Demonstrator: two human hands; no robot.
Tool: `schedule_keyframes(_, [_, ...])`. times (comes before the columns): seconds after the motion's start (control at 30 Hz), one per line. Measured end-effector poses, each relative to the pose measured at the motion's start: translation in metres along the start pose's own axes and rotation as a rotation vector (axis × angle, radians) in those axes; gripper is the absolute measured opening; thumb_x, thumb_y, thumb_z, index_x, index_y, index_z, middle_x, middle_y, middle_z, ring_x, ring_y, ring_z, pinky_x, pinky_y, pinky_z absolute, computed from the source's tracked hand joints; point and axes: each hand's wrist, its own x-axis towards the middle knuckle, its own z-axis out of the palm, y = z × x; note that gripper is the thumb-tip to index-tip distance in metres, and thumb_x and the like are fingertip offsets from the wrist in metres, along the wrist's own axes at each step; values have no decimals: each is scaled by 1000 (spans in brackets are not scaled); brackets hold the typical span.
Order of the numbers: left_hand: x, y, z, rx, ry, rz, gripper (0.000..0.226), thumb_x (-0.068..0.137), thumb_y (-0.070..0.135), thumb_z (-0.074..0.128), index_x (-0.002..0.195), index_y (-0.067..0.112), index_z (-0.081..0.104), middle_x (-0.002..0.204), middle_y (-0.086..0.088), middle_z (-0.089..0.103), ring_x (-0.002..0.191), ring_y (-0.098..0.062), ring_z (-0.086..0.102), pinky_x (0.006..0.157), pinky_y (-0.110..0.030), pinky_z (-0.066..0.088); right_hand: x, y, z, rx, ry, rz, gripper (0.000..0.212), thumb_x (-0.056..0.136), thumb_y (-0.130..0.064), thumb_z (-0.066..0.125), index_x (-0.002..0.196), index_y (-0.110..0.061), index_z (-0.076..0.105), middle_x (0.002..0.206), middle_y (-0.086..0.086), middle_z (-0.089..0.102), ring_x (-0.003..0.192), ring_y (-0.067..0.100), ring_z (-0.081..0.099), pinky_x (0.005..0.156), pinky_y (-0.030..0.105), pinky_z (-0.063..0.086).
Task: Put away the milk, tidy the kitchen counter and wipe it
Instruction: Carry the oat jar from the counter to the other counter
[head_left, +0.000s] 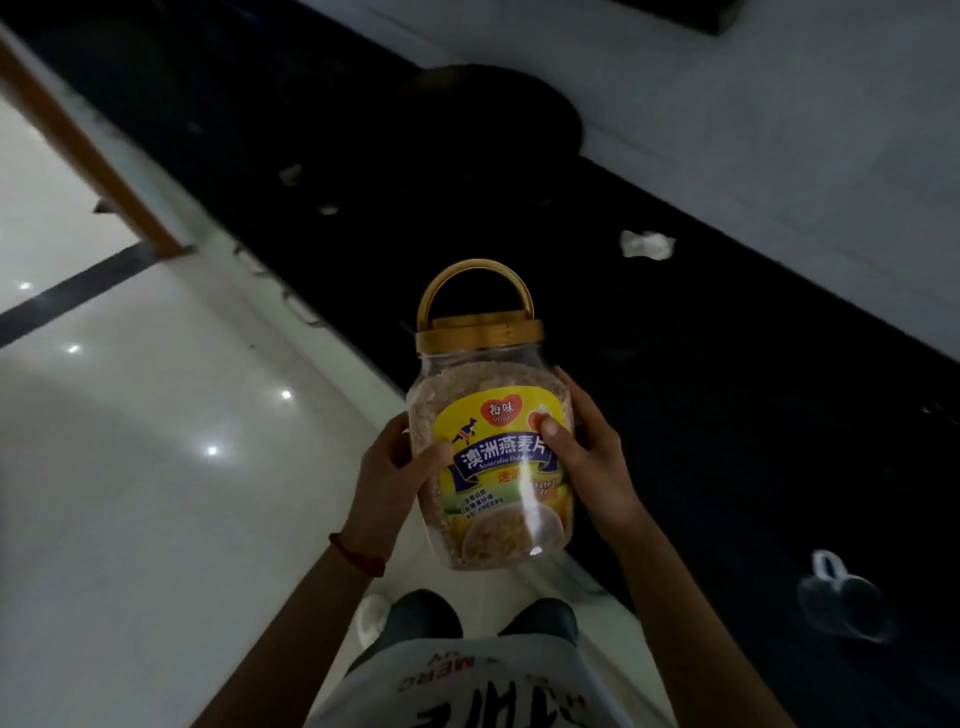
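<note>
1. We've got the oatmeal jar (488, 457) up in both hands, out over the near edge of the dark tabletop (727, 415), pretty much upright. The gold lid (480, 332) is on and its handle is flipped up.
2. Left hand (395, 467) has its fingers (431, 457) curled round the left side of the jar. Right hand (587, 452) wraps the right side, thumb pressed on the label. So both hands are gripping it.
3. No milk in view that we can see, so this looks like the tidy-up part.
4. Further out on the tabletop: a crumpled white scrap (647, 244), a couple of smaller pale bits (291, 174), a mug (844, 597) on its side off to the right, and something dark and round (498, 104) by the wall, too murky to name.
5. What could go wrong: the jar is smooth plastic, full and likely heavy, so a loose grip could let it slide. It's also dim here, so swinging it sideways could clip that mug.
</note>
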Motion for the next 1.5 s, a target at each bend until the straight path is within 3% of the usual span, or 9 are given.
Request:
schedule_keyframes(0.1, [-5, 0, -72, -41, 92, -24, 72, 52, 45, 68, 114, 13, 53, 103, -8, 67, 88, -22, 68, 69, -30, 60, 16, 22, 70, -53, -57, 63, 70, 68, -31, 66, 133, -24, 42, 109, 0, 66, 93, 16, 70, 68, 26, 58])
schedule_keyframes(0.17, [-6, -3, -121, -63, 167, -43, 73, 51, 36, 77, 116, 12, 51, 105, -10, 66, 86, -21, 68, 68, -29, 60, 28, 39, 120, -96, -80, 88, 71, 66, -36, 67, 132, -24, 44, 107, -4, 67, 91, 12, 70, 66, 23, 57])
schedule_keyframes(0.33, [-9, -2, -229, -123, 366, -56, 58, 64, 39, 67, 113, 13, 51, 98, -11, 67, 71, -13, 71, 58, -24, 59, 55, 74, 236, -195, -200, 112, 41, 68, -42, 66, 107, -32, 60, 95, -9, 74, 87, 11, 70, 63, 21, 56])
schedule_keyframes(0.53, [-4, -1, -321, -182, 560, -60, 61, 67, 40, 66, 117, 9, 50, 91, -5, 68, 68, -10, 71, 53, -20, 56, 95, 91, 339, -289, -364, 161, 52, 64, -47, 64, 112, -30, 56, 107, 1, 67, 92, 15, 68, 70, 29, 59])
schedule_keyframes(0.9, [112, 40, -457, -225, 786, -8, 63, 71, 39, 69, 120, 5, 47, 112, -22, 63, 88, -29, 67, 68, -32, 60, 266, 105, 499, -371, -604, 129, 39, 86, -18, 59, 123, -13, 50, 109, 8, 64, 92, 18, 65, 66, 23, 60])
schedule_keyframes(1.07, [169, 88, -521, -229, 834, 23, 104, 39, 73, 68, 118, 10, 47, 104, -10, 66, 87, -23, 69, 67, -28, 61, 346, 82, 576, -360, -680, 123, 41, 84, -20, 59, 123, -13, 50, 108, 8, 64, 93, 19, 65, 66, 22, 59])
schedule_keyframes(1.23, [216, 108, -581, -213, 869, 31, 45, 82, 30, 61, 117, 6, 47, 111, -19, 64, 85, -21, 67, 63, -21, 59, 397, 76, 638, -348, -717, 130, 56, 70, -38, 62, 120, -16, 52, 104, 3, 65, 92, 16, 65, 63, 21, 58])
schedule_keyframes(1.33, [248, 112, -626, -228, 846, 21, 58, 68, 42, 70, 113, 11, 49, 99, -8, 67, 86, -24, 68, 58, -19, 57, 431, 84, 677, -353, -703, 142, 55, 73, -37, 70, 120, -13, 52, 100, 3, 66, 86, 13, 67, 60, 19, 56])
schedule_keyframes(1.5, [307, 127, -713, -238, 784, 5, 85, 54, 61, 70, 118, 9, 48, 100, -6, 67, 76, -10, 71, 58, -19, 56, 489, 104, 752, -314, -646, 189, 53, 73, -38, 61, 120, -15, 53, 105, 7, 68, 91, 20, 69, 67, 29, 59])
